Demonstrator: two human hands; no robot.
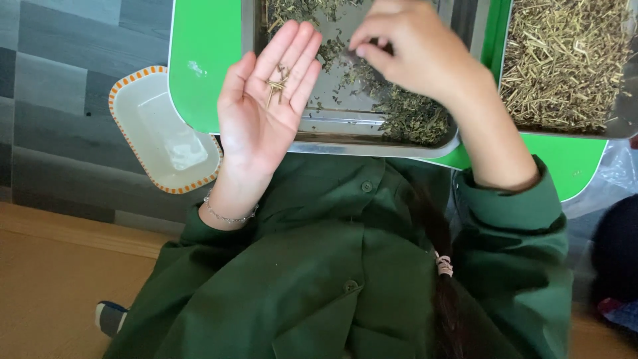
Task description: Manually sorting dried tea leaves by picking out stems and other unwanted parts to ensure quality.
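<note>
- Fingers of the left hand [262, 110] lie straight and together, palm up, with a few dry stems [275, 86] resting loose on them.
- Right hand [412, 50] has its fingertips pinched together over dried green leaves [412, 116]; whether they grip anything I cannot tell.
- Two metal trays: the near tray [372, 143] with leaves, the far tray [618, 126] full of cut stalks [565, 60].
- One green table [203, 66].
- One white dish [163, 133] with an orange-dashed rim.
</note>
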